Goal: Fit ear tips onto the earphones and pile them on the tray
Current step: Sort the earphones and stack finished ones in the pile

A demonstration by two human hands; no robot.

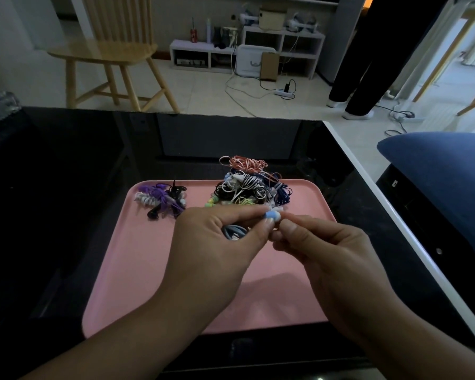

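Above the pink tray (137, 270), the left hand (214, 242) pinches a blue earbud (271, 215) — its cable (235, 232) coiled in the palm — while the right hand (327, 253) pinches at its tip, fingers curled.

Dim foreground, black table (66, 215) nearly swallowed; daylight from far room behind; hand shadows soft on pink tray (126, 270); wide-angle bending at edges.

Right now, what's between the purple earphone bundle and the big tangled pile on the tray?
Head view: bare pink tray between the purple bundle and the big pile.
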